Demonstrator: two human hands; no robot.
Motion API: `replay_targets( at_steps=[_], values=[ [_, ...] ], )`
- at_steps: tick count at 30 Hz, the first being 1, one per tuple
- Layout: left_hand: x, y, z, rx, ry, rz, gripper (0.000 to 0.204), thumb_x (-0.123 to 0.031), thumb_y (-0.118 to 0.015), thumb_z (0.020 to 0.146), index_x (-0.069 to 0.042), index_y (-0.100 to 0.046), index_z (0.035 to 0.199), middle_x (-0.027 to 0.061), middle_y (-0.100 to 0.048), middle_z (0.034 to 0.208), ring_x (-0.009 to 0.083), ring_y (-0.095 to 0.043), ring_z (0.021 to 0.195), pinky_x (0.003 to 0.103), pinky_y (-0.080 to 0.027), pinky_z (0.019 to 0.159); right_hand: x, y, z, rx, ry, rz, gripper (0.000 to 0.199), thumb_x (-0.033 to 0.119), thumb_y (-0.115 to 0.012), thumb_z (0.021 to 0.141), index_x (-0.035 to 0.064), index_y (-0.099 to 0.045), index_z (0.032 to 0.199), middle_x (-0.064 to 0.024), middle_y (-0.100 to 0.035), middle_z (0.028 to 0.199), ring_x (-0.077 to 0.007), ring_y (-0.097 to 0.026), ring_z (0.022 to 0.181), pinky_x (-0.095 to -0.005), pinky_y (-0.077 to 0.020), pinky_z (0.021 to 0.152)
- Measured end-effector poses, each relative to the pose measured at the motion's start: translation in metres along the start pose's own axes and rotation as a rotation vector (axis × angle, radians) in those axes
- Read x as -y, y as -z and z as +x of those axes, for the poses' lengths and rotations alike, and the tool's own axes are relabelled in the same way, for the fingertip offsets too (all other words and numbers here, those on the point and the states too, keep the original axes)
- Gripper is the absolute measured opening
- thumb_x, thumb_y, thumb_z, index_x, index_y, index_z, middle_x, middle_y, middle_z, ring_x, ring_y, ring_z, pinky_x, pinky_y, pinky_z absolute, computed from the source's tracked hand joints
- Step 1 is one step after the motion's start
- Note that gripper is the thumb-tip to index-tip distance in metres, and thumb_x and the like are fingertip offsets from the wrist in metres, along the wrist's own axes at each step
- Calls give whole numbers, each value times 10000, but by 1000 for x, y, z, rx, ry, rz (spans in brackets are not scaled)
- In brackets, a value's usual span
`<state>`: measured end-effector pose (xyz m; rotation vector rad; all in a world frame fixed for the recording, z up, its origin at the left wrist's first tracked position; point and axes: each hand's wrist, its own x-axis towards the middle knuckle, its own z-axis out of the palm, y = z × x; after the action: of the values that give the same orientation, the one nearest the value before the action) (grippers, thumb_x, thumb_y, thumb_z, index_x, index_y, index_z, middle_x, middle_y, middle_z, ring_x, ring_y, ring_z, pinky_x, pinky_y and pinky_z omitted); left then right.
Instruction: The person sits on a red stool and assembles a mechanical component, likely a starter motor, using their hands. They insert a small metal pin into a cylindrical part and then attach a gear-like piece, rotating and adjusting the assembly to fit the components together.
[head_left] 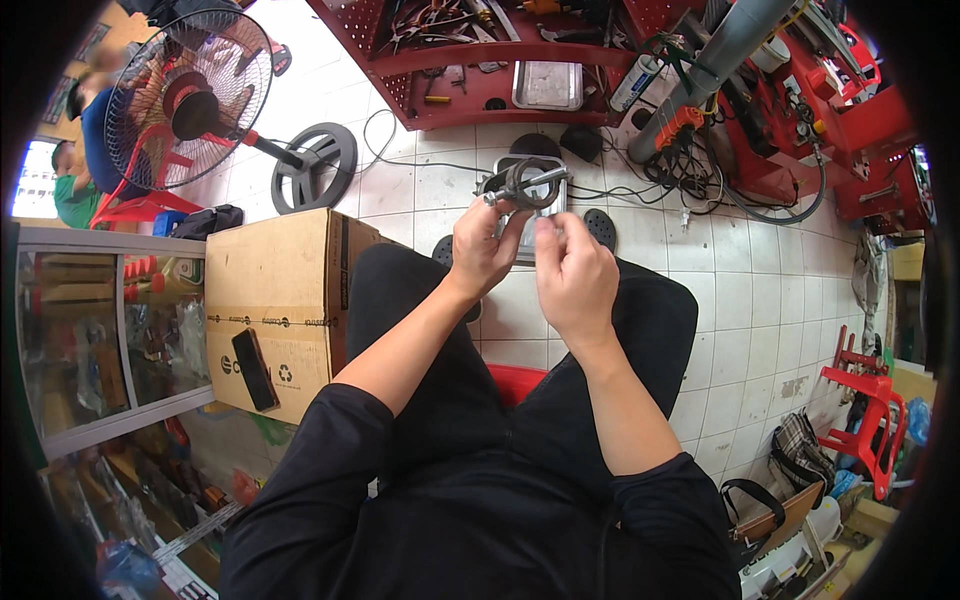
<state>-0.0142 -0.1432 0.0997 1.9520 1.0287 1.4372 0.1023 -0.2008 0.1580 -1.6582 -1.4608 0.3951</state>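
Observation:
My left hand (pixel 483 245) holds up a dark grey metal ring-shaped part (pixel 517 184) with a silver rod and bolt-like end across it. Its exact kind I cannot make out. Just right of and below the part, my right hand (pixel 580 278) is closed, thumb against the curled fingers. Whatever sits in that pinch, if anything, is hidden. Beneath both hands a shallow silver metal tray (pixel 526 257) lies on the tiled floor between my feet, mostly covered by the hands and the part.
At the left stands a cardboard box (pixel 265 260) with a dark phone (pixel 254 370) on top, beside a glass cabinet (pixel 70 340). A pedestal fan (pixel 190 105) is beyond. Ahead is a red tool cart (pixel 450 62); cables (pixel 690 185) trail right. Red stools (pixel 870 420) stand at the far right.

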Motion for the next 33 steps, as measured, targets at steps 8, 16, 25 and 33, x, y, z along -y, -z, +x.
replay_targets(
  at_steps=[8,16,25,33],
  values=[
    [-3,-2,1,10,-8,-3,184,57,-648,717,-21,-606,878,125,-629,793,293,-591,718,340,-458,646,-2,-3,-1,4,-24,34,201,222,-583,855,45,-516,790,-75,-543,516,-279,-549,462,-383,-406,484],
    [-4,-1,1,23,-2,-1,189,65,-644,714,-21,-605,877,127,-627,802,300,-589,718,345,-458,645,-4,-4,-1,-24,19,21,240,253,-586,856,31,-523,790,-99,-555,549,-287,-566,479,-387,-411,471],
    [-3,0,1,9,-14,0,183,60,-647,717,-17,-604,877,130,-626,799,301,-591,719,344,-459,639,7,4,0,27,-79,47,239,250,-577,865,28,-529,794,-125,-578,573,-306,-577,499,-395,-414,458],
    [-6,1,1,14,-1,-5,185,61,-644,717,-16,-608,882,127,-628,809,296,-596,741,345,-464,654,9,9,1,85,-127,36,238,252,-585,861,29,-531,801,-125,-563,563,-306,-581,508,-390,-412,452]
  ],
)
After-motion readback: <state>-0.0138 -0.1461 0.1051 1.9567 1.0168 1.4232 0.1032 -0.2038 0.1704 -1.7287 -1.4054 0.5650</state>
